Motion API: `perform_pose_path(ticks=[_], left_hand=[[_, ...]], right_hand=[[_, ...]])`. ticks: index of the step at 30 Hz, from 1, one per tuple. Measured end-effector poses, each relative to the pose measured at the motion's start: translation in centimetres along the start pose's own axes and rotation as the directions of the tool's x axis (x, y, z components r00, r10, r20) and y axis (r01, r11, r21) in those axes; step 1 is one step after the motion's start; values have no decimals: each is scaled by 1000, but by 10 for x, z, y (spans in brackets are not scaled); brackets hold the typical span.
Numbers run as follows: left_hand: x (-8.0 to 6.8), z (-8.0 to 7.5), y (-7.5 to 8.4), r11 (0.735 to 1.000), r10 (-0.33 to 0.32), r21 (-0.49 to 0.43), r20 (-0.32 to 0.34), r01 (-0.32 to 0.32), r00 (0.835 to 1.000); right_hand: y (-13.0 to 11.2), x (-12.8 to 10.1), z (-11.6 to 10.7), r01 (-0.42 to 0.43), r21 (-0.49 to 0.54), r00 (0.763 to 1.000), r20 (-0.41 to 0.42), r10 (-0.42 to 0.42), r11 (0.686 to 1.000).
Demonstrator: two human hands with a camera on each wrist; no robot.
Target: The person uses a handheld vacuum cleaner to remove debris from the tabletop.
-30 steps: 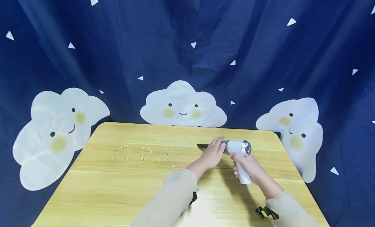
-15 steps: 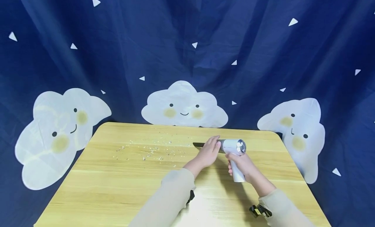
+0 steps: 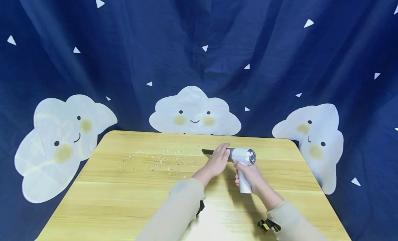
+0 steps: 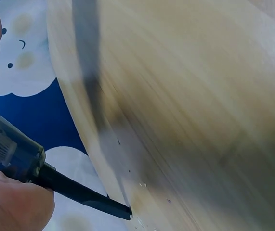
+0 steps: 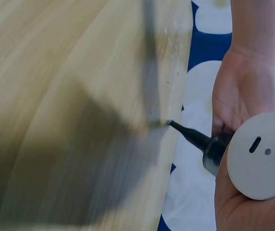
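A white handheld vacuum cleaner point(image 3: 238, 153) with a silver end cap lies level over the right half of the table. My right hand point(image 3: 253, 177) grips its handle, whose round base point(image 5: 258, 175) faces the right wrist camera. My left hand point(image 3: 216, 161) holds the front of the barrel, around the clear dust cup point(image 4: 19, 159). The thin black nozzle point(image 4: 86, 197) points left, its tip close over the wood near small pale specks. More loose specks of debris point(image 3: 161, 161) lie scattered left of the nozzle.
The wooden table point(image 3: 124, 206) has rounded far corners. Right behind its back edge hangs a dark blue curtain point(image 3: 174, 54) printed with smiling clouds and white triangles. A black wrist strap point(image 3: 269, 225) sits at the right cuff.
Both hands have shifted left with the vacuum cleaner, bringing its nozzle tip nearer the scattered specks. Their holds on it look the same.
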State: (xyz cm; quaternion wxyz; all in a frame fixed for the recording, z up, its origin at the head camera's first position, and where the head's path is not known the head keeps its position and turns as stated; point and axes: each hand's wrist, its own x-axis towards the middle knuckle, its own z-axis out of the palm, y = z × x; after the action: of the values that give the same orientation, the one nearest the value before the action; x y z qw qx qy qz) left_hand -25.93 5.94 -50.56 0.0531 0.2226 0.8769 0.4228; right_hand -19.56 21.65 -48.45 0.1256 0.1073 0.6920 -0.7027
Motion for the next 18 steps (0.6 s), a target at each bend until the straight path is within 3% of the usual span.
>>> perform_pose_path(ticks=[8, 18], left_hand=[[5, -1, -4, 999, 4, -40, 35, -3, 999], [9, -3, -5, 1000, -25, -14, 44, 25, 999]], right_hand=[[6, -1, 11, 10, 41, 997, -71, -7, 999], [4, 2, 15, 19, 59, 997, -81, -14, 998]])
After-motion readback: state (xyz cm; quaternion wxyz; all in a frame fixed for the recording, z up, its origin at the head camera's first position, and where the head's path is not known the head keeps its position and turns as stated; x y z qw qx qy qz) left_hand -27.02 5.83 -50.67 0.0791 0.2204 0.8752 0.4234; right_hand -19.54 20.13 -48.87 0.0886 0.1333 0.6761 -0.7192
